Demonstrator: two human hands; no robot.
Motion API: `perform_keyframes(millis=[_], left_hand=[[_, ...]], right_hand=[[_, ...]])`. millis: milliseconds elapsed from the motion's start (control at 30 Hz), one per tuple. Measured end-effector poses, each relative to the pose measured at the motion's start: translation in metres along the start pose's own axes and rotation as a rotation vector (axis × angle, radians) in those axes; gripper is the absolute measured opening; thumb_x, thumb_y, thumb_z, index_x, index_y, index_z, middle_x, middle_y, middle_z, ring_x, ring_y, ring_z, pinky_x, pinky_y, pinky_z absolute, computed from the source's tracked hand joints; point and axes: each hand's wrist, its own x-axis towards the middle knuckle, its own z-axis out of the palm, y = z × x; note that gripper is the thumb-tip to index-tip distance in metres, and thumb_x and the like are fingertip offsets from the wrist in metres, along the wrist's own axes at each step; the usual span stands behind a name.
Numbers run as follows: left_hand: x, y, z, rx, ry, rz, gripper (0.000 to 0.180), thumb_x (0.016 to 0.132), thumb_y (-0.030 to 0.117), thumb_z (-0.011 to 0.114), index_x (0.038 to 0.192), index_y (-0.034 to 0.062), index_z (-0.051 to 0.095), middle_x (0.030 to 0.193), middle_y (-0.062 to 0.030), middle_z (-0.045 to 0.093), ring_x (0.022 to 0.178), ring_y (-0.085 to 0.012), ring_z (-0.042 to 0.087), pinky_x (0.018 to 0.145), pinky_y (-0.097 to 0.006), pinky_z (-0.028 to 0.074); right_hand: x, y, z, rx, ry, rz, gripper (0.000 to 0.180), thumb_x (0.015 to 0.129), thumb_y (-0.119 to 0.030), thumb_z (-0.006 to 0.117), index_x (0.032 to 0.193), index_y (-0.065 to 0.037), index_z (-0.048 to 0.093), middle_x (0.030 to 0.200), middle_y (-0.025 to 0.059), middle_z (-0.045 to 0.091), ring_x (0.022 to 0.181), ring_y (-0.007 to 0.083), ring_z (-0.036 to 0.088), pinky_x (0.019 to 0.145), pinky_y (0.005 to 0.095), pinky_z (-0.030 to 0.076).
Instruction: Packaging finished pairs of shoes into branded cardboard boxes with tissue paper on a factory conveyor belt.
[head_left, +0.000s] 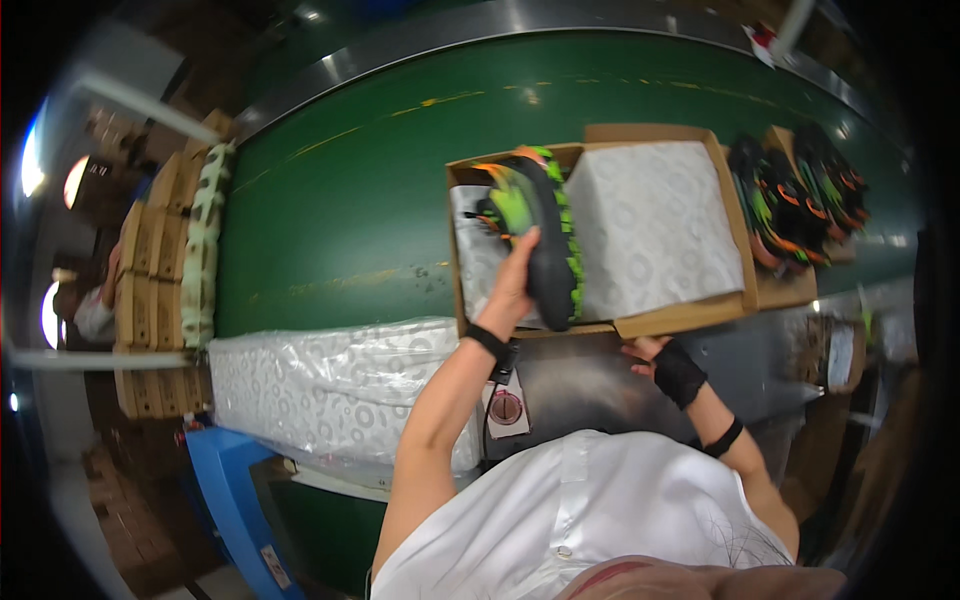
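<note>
On the flat green work surface (330,220) lies an open brown cardboard box (690,318); over its left part, a black-green-orange shoe (552,230) is grasped by the bare left hand (512,285); whether the black-wrapped right hand (674,368) grips the near edge, I cannot tell. The step seems positioning the shoe; the next move calls for steady control

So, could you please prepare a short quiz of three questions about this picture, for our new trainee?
1. Which hand holds the shoe?
2. True or false: the box beneath this shoe is closed.
3. Fill in the missing word: the plastic-wrapped bundle lies to the ____ of the box, as the person sees it.

Key:
1. The left hand.
2. False; it is open, and patterned paper shows inside.
3. Left.
</note>
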Motion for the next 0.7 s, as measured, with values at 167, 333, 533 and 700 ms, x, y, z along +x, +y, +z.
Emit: perform_keyframes(millis=[167, 333, 533, 700], left_hand=[[0.033, -0.031, -0.005, 0.179, 0.133, -0.309, 0.05, 0.08, 0.041, 0.052, 0.114, 0.0056, 0.042, 0.112, -0.0113, 0.049, 0.098, -0.0292, 0.048, 0.082, -0.047, 0.037], [-0.006, -0.011, -0.01, 0.442, 0.099, -0.144, 0.043, 0.085, 0.029, 0.047, 0.111, -0.0054, 0.041, 0.107, -0.0165, 0.049, 0.099, -0.028, 0.048, 0.082, -0.039, 0.041], [-0.046, 0.025, -0.067, 0.353, 0.409, 0.365, 0.043, 0.085, 0.039, 0.039, 0.111, 0.0044, 0.046, 0.106, -0.0085, 0.052, 0.1, -0.0191, 0.047, 0.082, -0.035, 0.037], [-0.04, -0.009, -0.105, 0.727, 0.424, 0.486, 0.047, 0.089, 0.033, 0.038, 0.114, -0.0067, 0.041, 0.109, -0.0157, 0.05, 0.093, -0.0224, 0.051, 0.08, -0.032, 0.041]], right_hand=[[0.011, 0.001, 0.028, 0.6, 0.084, -0.264, 0.026, 0.072, -0.016, 0.062, 0.096, -0.012, 0.053, 0.092, 0.0009, 0.054, 0.088, 0.0168, 0.05, 0.066, 0.0367, 0.042], [0.023, 0.0, 0.027, -0.227, 0.547, -0.875, 0.026, 0.07, -0.011, 0.057, 0.093, 0.0, 0.049, 0.075, 0.0067, 0.055, 0.07, 0.0156, 0.052, 0.065, 0.0299, 0.043], [0.024, -0.043, 0.065, -1.147, 0.698, -1.0, 0.031, 0.083, -0.022, 0.047, 0.113, -0.013, 0.047, 0.112, 0.0102, 0.049, 0.098, 0.0277, 0.047, 0.08, 0.0459, 0.035], [0.065, -0.017, 0.063, -1.531, 0.554, -1.27, 0.046, 0.08, -0.025, 0.04, 0.123, -0.037, 0.033, 0.132, 0.0116, 0.029, 0.12, 0.0344, 0.027, 0.086, 0.0621, 0.025]])
